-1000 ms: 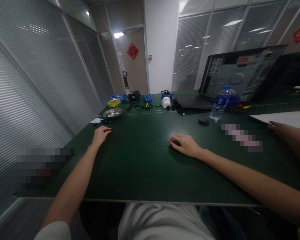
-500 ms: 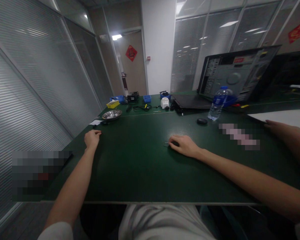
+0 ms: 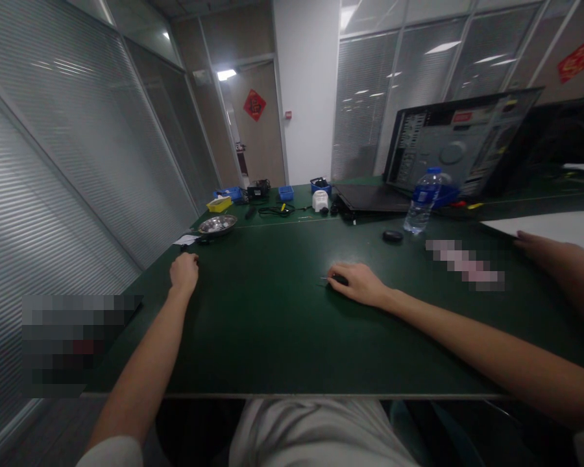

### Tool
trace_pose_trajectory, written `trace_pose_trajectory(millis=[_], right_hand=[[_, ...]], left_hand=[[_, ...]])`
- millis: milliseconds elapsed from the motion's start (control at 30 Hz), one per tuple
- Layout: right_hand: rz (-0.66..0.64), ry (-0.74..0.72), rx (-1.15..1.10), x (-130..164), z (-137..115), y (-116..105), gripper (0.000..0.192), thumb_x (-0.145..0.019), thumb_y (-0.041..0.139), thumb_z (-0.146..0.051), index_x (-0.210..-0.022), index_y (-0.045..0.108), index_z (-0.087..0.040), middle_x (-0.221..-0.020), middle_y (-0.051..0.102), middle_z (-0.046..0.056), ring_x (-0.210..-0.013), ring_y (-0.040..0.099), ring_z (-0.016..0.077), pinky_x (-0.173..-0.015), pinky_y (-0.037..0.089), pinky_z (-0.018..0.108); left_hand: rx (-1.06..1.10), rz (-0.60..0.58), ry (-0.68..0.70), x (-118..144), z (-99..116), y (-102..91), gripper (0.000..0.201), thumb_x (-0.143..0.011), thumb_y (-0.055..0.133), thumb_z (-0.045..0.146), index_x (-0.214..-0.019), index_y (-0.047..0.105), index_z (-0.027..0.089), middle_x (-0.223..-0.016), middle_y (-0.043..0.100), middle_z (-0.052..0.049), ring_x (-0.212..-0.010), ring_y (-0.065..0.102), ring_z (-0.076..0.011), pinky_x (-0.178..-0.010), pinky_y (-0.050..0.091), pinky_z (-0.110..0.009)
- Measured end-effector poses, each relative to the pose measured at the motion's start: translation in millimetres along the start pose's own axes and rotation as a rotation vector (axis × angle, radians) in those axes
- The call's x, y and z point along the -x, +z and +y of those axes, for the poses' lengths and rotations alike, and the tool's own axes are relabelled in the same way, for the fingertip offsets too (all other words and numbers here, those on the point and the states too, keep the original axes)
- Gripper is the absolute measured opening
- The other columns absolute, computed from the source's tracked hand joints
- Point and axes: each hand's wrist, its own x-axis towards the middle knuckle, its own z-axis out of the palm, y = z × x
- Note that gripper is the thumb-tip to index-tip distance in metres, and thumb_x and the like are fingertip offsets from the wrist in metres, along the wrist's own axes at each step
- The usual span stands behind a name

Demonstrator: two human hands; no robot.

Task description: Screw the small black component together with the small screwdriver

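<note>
My right hand (image 3: 357,283) rests on the green table (image 3: 263,324), its fingers closed round the dark handle of a small screwdriver (image 3: 339,279). The thin metal shaft points left from my fingertips. At the table's left side, my left hand (image 3: 183,271) has its fingers curled together; what they hold, if anything, is hidden. Just beyond it lie small black pieces (image 3: 203,240) and a white paper (image 3: 187,239). A shiny metal dish (image 3: 217,225) with small things in it stands a little farther back.
A water bottle (image 3: 422,202) and a black mouse-like object (image 3: 392,237) stand right of centre. Behind are a black laptop (image 3: 377,198), an opened computer case (image 3: 457,152), blue bins (image 3: 286,192) and cables. Another person's hand (image 3: 555,256) lies on white paper at right.
My left hand has shifted slightly right and turned, its fingers now curled toward the small black pieces. My right hand with the screwdriver has stayed in place.
</note>
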Motion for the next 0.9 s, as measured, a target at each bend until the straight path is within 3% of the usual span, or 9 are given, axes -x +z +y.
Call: trace_pose_trajectory(millis=[267,467,667,900], right_hand=[[-0.011,-0.002,0.016,-0.1,3.2,1.7,0.021,-0.101,0.053,-0.038,-0.107,0.068,-0.023,-0.101,0.072,0.004,-0.082,0.066,0.0187,-0.073,0.044,0.030],[-0.011,0.001,0.018,0.3,1.9,1.4,0.022,-0.101,0.053,-0.037,-0.107,0.068,-0.022,-0.101,0.072,0.004,-0.083,0.066,0.0189,-0.075,0.044,0.030],[-0.028,0.015,0.024,-0.2,0.4,0.1,0.022,-0.101,0.053,-0.038,-0.108,0.067,-0.023,-0.102,0.072,0.005,-0.085,0.066,0.0195,-0.077,0.045,0.030],[-0.039,0.012,0.020,-0.3,0.3,-0.6,0.023,-0.101,0.052,-0.039,-0.109,0.067,-0.023,-0.103,0.072,0.005,-0.083,0.066,0.0190,-0.076,0.045,0.029]], left_hand=[[-0.051,-0.016,0.008,-0.9,0.0,3.9,0.033,-0.096,0.050,0.022,-0.114,0.075,0.009,-0.107,0.071,-0.023,-0.101,0.069,-0.0361,-0.087,0.055,-0.044],[-0.080,-0.008,0.034,2.3,5.0,0.1,0.033,-0.098,0.048,0.023,-0.114,0.075,0.010,-0.121,0.066,-0.021,-0.104,0.067,-0.0330,-0.088,0.054,-0.040],[-0.115,0.024,0.037,1.9,7.3,-0.5,0.034,-0.096,0.045,0.017,-0.112,0.075,0.009,-0.115,0.067,-0.021,-0.110,0.063,-0.0337,-0.093,0.052,-0.040],[-0.115,0.048,0.031,2.3,4.2,3.4,0.036,-0.098,0.042,0.018,-0.114,0.073,0.010,-0.120,0.064,-0.020,-0.105,0.065,-0.0312,-0.086,0.053,-0.037]])
